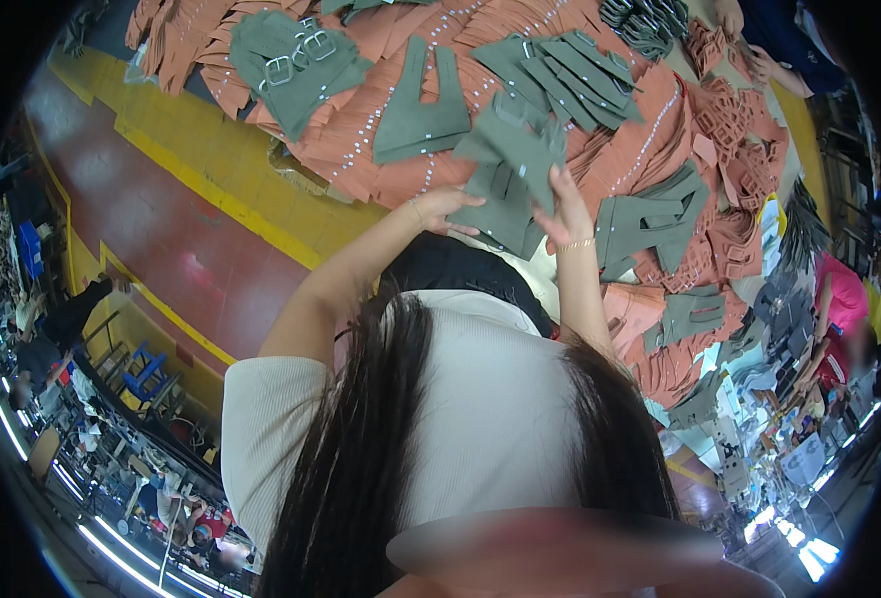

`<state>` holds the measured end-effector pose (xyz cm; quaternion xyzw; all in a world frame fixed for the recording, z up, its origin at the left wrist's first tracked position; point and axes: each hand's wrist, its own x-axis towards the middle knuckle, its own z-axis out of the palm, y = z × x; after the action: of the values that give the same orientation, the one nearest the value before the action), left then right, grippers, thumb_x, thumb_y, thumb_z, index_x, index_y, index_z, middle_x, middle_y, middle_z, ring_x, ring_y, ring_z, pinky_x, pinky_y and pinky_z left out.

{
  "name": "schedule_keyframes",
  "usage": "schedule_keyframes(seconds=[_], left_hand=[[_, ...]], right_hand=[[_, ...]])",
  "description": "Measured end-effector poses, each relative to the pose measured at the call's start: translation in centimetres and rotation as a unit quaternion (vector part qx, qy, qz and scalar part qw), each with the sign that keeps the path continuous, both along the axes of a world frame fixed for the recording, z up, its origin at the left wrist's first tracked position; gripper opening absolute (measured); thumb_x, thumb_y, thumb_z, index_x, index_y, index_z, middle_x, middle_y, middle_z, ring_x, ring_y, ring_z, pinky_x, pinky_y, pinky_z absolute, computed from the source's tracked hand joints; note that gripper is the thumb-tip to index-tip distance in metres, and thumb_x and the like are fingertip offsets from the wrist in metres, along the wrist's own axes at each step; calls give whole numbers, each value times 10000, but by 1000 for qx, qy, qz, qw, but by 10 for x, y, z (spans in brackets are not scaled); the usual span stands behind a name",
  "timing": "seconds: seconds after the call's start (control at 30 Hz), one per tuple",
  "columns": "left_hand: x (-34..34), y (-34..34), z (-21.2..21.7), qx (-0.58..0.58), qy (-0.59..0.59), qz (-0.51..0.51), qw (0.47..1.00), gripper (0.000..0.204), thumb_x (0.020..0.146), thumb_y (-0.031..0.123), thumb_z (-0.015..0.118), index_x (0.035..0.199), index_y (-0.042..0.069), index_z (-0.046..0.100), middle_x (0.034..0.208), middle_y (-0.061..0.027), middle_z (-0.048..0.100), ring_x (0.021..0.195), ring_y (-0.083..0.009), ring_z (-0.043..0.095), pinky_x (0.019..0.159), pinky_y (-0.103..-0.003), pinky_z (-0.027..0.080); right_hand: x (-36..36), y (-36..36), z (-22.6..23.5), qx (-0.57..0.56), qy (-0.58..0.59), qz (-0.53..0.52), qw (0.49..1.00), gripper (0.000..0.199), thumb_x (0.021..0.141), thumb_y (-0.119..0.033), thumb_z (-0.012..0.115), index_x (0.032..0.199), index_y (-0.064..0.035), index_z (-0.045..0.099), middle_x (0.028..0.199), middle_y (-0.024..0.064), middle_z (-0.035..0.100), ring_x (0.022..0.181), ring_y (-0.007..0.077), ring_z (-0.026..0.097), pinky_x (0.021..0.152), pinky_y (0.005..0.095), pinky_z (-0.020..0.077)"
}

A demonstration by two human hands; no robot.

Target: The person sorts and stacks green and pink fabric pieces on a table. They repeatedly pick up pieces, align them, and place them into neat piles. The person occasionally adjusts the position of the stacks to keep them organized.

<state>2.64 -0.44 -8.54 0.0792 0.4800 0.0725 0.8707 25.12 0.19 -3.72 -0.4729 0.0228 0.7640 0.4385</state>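
We hold a stack of olive-green cut pieces (505, 194) between both hands — the left hand (447, 209) closed under its lower edge, the right hand (567, 214) gripping its right side. The pieces look light, flat and floppy, so best pinched by the edges. Beyond them, orange pieces (620, 149) cover the tabletop (291, 169).
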Motion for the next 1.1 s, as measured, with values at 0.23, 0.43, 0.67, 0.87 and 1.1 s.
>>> schedule_keyframes(seconds=[0.23,0.43,0.67,0.87,1.1], left_hand=[[-5,4,6,-39,-162,24,986,539,871,452,574,1289,145,429,1185,-50,534,1100,-176,501,713,-331,535],[0,5,30,185,9,-98,978,528,812,244,697,1267,131,456,1107,-34,569,1028,-155,541,705,-323,532],[-95,14,72,318,32,151,935,470,779,53,697,1201,58,492,1072,-43,587,975,-157,572,808,-322,506],[-169,59,52,410,175,415,793,413,771,8,685,1141,37,506,1054,-80,594,912,-166,591,786,-317,524],[-211,102,15,350,501,205,765,466,761,358,709,937,-55,584,865,-152,645,688,-167,626,522,-323,535]], right_hand=[[4,-87,-66,-47,-252,189,948,259,848,-51,610,1093,-34,530,885,54,647,747,116,604,677,247,465],[8,-82,-50,21,-256,241,936,224,878,-119,593,1075,-27,539,875,58,647,739,112,603,665,252,484],[26,-82,-37,32,-252,190,948,220,911,-204,560,1079,-62,547,976,60,635,840,135,612,725,262,499],[26,-89,-40,1,-281,213,936,246,912,-226,558,1090,-57,547,999,48,631,842,124,606,717,243,477],[19,-89,-41,48,-331,237,912,253,911,-219,547,1088,-39,567,976,52,635,821,126,620,688,249,485]])
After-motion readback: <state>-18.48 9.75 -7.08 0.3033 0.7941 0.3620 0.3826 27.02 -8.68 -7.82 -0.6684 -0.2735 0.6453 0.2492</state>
